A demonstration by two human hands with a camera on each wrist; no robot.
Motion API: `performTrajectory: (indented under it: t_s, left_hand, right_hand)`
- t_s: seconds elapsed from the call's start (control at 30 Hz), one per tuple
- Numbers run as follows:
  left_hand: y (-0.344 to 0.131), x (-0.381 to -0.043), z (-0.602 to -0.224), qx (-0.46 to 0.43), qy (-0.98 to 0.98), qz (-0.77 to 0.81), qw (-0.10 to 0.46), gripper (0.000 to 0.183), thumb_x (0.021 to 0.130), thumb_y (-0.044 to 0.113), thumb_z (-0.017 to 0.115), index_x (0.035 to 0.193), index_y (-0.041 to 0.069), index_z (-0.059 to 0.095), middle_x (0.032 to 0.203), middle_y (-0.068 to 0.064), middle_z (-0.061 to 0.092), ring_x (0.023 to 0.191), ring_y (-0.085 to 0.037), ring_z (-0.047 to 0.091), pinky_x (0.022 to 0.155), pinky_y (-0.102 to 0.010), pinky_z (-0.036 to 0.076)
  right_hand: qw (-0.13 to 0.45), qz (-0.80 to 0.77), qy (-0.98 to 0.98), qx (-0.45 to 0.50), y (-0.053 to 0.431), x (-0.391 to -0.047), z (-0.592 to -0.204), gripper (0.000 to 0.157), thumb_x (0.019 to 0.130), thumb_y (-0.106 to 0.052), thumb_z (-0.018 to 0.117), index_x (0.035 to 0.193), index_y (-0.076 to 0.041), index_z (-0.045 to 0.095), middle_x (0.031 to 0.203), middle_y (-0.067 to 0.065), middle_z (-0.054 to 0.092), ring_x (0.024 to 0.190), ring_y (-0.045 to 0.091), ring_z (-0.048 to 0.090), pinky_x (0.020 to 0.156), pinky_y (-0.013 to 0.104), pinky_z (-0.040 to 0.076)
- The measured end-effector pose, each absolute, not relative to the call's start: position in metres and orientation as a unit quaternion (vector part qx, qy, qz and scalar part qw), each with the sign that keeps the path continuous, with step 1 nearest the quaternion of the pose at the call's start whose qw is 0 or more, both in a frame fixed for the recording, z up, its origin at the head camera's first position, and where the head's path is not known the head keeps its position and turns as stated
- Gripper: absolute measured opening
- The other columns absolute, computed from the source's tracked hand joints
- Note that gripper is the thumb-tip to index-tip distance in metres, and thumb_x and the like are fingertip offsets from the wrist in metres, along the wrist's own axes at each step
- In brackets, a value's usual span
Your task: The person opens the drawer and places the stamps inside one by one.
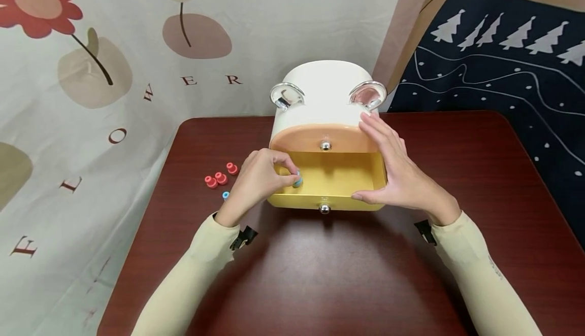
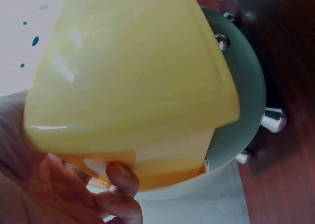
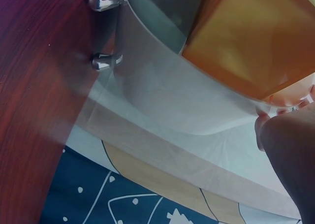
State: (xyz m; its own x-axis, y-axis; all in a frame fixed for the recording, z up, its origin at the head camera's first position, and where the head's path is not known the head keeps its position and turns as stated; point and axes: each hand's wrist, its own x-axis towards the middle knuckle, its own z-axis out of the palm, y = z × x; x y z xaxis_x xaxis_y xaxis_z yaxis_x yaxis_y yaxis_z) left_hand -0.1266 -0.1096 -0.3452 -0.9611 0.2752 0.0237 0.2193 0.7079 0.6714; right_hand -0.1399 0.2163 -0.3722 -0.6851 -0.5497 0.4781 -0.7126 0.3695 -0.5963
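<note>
A small white cabinet [image 1: 326,82] with silver ears stands on the table, its lower yellow drawer [image 1: 292,202] pulled out. Thumb and index finger of my left hand [image 1: 258,176] pinch a small blue peg-like piece [image 1: 298,180] inside the drawer, towards its left side. My right hand [image 1: 404,181] is at the cabinet's right side, fingers extended along the edge of the orange upper drawer [image 1: 347,138]. Its thumb lies over the yellow drawer's front right edge. In the left wrist view, the yellow drawer [image 2: 133,76] hides the blue piece.
Several small red pegs, including one red peg [image 1: 232,168], stand on the table left of the cabinet. Another blue peg [image 1: 226,195] is partly hidden by my left wrist. A printed cloth [image 1: 274,31] hangs behind the dark red table [image 1: 320,285].
</note>
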Motion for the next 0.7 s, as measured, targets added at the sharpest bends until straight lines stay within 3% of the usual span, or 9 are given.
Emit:
performTrajectory:
  t_s: [0.13,0.27,0.4,0.53,0.63,0.7]
  left_hand:
    - [-0.108,-0.130,-0.345,0.144,0.929,0.337,0.047,0.012,0.085,0.021,0.092,0.079,0.025,0.082,0.084,0.016,0.077,0.084,-0.021,0.066,0.079,-0.040,0.048]
    - [-0.110,-0.131,-0.344,0.151,0.928,0.338,0.054,0.010,0.086,0.023,0.093,0.083,0.024,0.083,0.089,0.015,0.079,0.088,-0.021,0.068,0.079,-0.040,0.048]
    - [-0.119,-0.125,-0.338,0.161,0.919,0.356,0.057,0.012,0.087,0.024,0.095,0.094,0.021,0.086,0.098,0.008,0.080,0.083,-0.021,0.060,0.073,-0.039,0.045]
    - [-0.134,-0.115,-0.337,0.190,0.906,0.378,0.026,0.021,0.087,0.020,0.095,0.106,0.016,0.086,0.101,0.002,0.080,0.078,-0.021,0.053,0.075,-0.039,0.040]
    - [-0.144,-0.108,-0.345,0.215,0.886,0.411,-0.017,0.026,0.089,0.014,0.093,0.113,0.015,0.084,0.108,0.002,0.080,0.090,-0.018,0.062,0.083,-0.039,0.045]
    - [-0.151,-0.103,-0.351,0.225,0.871,0.433,-0.050,0.030,0.089,0.011,0.092,0.117,0.015,0.083,0.113,0.001,0.080,0.099,-0.017,0.067,0.088,-0.038,0.046]
  right_hand:
    - [0.099,0.408,-0.822,0.385,0.217,-0.140,-0.372,0.128,0.073,-0.050,0.099,0.171,-0.009,0.028,0.179,0.008,0.019,0.166,0.036,0.007,0.118,0.075,0.014]
    - [0.100,0.407,-0.823,0.384,0.218,-0.140,-0.372,0.132,0.067,-0.038,0.102,0.171,-0.009,0.027,0.179,0.009,0.019,0.166,0.037,0.007,0.118,0.075,0.015]
    - [0.101,0.405,-0.823,0.384,0.218,-0.140,-0.372,0.133,0.064,-0.033,0.103,0.171,-0.008,0.027,0.179,0.009,0.019,0.165,0.037,0.008,0.118,0.075,0.015]
    - [0.104,0.405,-0.822,0.386,0.217,-0.140,-0.372,0.128,0.073,-0.051,0.099,0.171,-0.008,0.027,0.179,0.009,0.019,0.165,0.037,0.009,0.119,0.074,0.015]
    - [0.103,0.406,-0.823,0.385,0.217,-0.140,-0.371,0.126,0.076,-0.058,0.095,0.171,-0.008,0.028,0.179,0.009,0.019,0.165,0.037,0.009,0.118,0.074,0.015]
    - [0.100,0.405,-0.823,0.385,0.217,-0.140,-0.371,0.127,0.075,-0.054,0.097,0.171,-0.009,0.028,0.179,0.009,0.019,0.165,0.037,0.008,0.119,0.074,0.015]
